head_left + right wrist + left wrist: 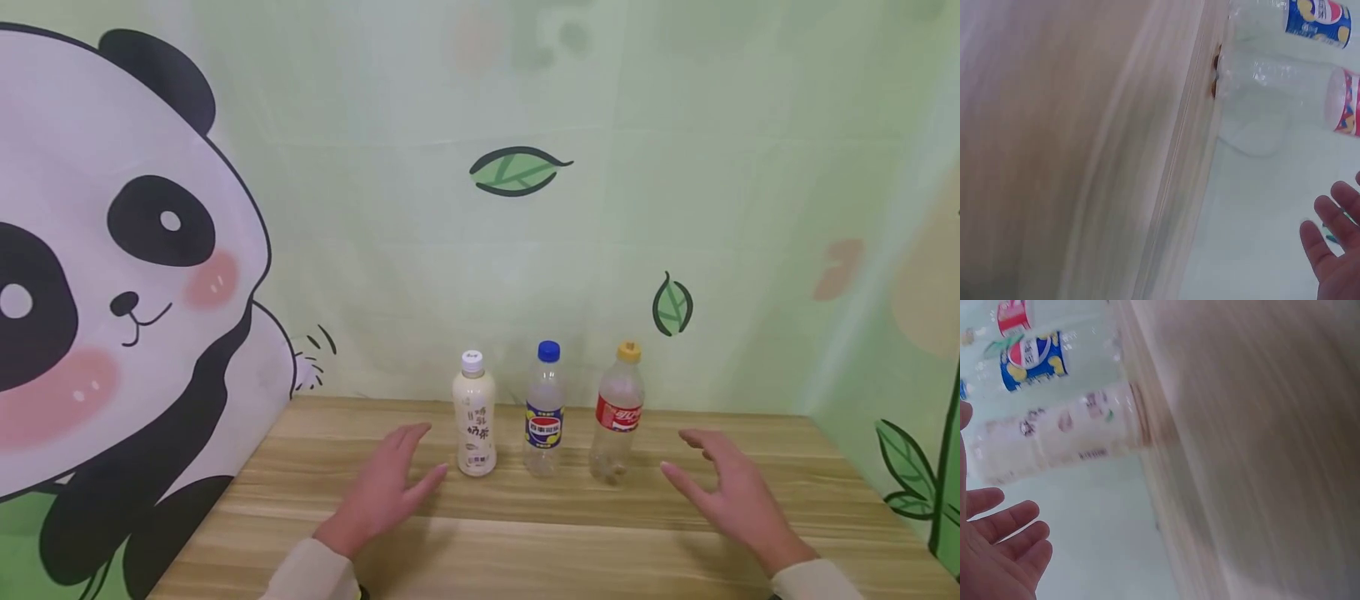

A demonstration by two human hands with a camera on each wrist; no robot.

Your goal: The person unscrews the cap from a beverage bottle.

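Three bottles stand upright in a row on the wooden table. On the left is a white milk tea bottle [475, 425] with a white cap, also in the left wrist view [1060, 437]. A clear Pepsi bottle [544, 425] with a blue cap is in the middle. The clear cola bottle [618, 412] on the right has a red label and a yellow cap. My left hand [386, 487] hovers left of the milk tea bottle, fingers spread and holding nothing. To the right of the cola bottle, my right hand [735, 496] is likewise spread and touches no bottle.
The wood-grain table [555, 558] runs back to a pale green cloth backdrop [390, 275] close behind the bottles. A large printed panda [150, 275] covers the backdrop on the left. Printed leaves [517, 172] decorate the cloth.
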